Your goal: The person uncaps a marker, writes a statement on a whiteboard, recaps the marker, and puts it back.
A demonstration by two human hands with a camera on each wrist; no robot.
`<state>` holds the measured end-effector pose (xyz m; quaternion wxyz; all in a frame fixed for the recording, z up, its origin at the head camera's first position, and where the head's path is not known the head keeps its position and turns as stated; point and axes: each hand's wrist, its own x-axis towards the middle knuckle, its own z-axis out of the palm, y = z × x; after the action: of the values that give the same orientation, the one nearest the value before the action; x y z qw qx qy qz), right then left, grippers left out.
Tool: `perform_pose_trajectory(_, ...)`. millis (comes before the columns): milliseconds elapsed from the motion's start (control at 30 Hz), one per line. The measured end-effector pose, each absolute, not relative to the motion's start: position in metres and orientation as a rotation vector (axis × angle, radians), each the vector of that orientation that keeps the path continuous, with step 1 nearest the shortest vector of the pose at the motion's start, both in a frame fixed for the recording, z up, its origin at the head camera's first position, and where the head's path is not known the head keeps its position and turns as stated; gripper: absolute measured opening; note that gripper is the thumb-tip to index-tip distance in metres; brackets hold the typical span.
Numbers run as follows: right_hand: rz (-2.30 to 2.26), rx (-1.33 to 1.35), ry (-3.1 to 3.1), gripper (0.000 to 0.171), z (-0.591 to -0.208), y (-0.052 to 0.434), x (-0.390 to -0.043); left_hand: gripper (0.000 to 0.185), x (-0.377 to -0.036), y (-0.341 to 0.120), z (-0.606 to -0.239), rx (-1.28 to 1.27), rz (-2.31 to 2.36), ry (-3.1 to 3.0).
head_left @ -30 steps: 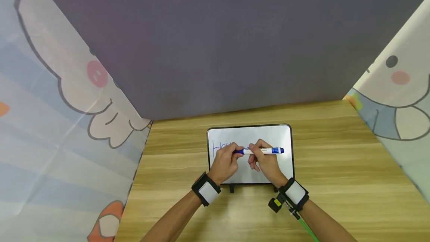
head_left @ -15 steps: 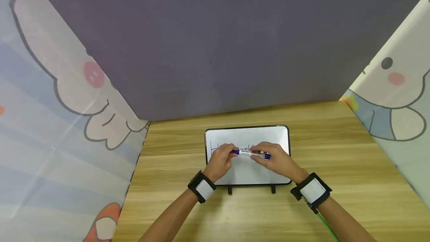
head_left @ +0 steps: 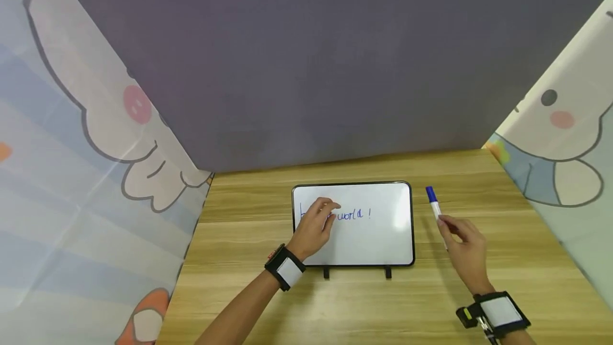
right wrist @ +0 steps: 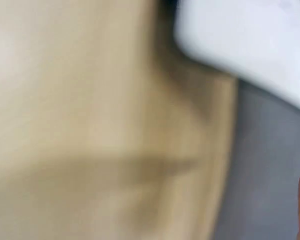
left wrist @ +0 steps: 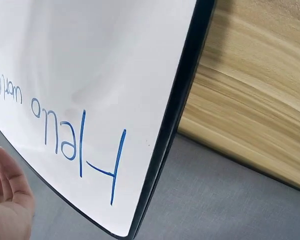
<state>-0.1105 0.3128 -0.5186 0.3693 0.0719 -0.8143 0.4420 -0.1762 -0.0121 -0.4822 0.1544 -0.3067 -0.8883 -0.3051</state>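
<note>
A white marker with a blue end (head_left: pixel 435 206) is pinched between the thumb and fingers of my right hand (head_left: pixel 465 246), to the right of the whiteboard. The black-framed whiteboard (head_left: pixel 364 244) carries blue handwriting (left wrist: pixel 65 135) that reads "Hello world!". My left hand (head_left: pixel 313 230) is over the board's left part with fingers bent loosely and nothing between them, hiding some letters in the head view. At the lower left of the left wrist view, that hand (left wrist: pixel 10 192) appears beside the board's edge. Only a fingertip shows in the blurred right wrist view.
The board stands on small black feet (head_left: pixel 388 272) on a wood-grain table (head_left: pixel 354 307). A grey panel (head_left: pixel 335 68) rises behind the table. Cartoon-printed sheets (head_left: pixel 86 201) flank both sides.
Both hands were at the marker over the board. The left hand has let go and stays there. My right hand has carried the marker off to the right, uncovering "world!".
</note>
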Motion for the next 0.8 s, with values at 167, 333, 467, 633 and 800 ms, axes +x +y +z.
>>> perform_pose_trajectory(167, 0.952, -0.041, -2.305, 0.02, -0.562, 0.335, -0.083, 0.018, -0.176, -0.015, -0.486, -0.898, -0.837, -2.514)
perform_pose_trajectory(333, 0.895, -0.153, -2.407, 0.017, -0.585, 0.336, -0.07, 0.017, -0.178, -0.017, -0.488, -0.902, -0.833, -2.498)
perform_pose_trajectory(467, 0.892, -0.249, -2.425, 0.014, -0.591, 0.335, -0.067, 0.016, -0.18, -0.017, -0.488, -0.901, -0.821, -2.507)
perform_pose_trajectory(633, 0.837, -0.349, -2.551, 0.014, -0.593, 0.335, -0.061, 0.017, -0.18, -0.019, -0.489, -0.897, -0.795, -2.512)
perform_pose_trajectory(800, 0.814, -0.397, -2.655, 0.016, -0.585, 0.331, -0.061, 0.018, -0.182, -0.021, -0.489, -0.889, -0.77, -2.494)
